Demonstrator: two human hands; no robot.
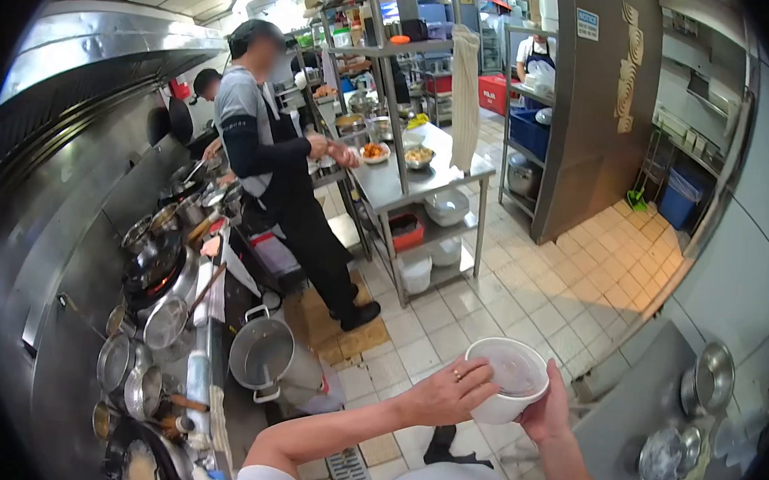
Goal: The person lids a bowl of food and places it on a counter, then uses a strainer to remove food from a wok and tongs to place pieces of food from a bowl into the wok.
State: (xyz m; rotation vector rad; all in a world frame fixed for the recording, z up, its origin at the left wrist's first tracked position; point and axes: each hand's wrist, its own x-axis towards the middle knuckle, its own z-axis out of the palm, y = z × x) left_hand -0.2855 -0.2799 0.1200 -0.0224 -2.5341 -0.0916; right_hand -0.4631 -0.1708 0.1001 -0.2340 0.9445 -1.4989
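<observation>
In the lower middle of the kitchen, above the pale tiled floor [524, 285], the person holds a round white bowl [508, 380] up in front of the chest with both hands. The left hand [445, 393], a ring on one finger, is curled over the near rim and side of the bowl, fingers closed against it; the right hand [549, 410] cups the far side and underside, the thumb lying along the rim. The bowl sits roughly level, and its inside looks pale and cloudy; what is in it I cannot tell. Below and to the left of the hands stands a large grey metal stockpot [262, 355] with loop handles on the floor beside the long cooking line [153, 295], which is crowded with dark woks, pans and steel ladles. Further along the line a co-worker in a grey shirt and black apron [270, 156] stands side-on, hands together near a steel prep table [425, 176] carrying small bowls of food; white bowls are stacked on its lower shelf. To the right of the hands, a steel counter [640, 409] bears several shiny metal bowls [712, 379].
</observation>
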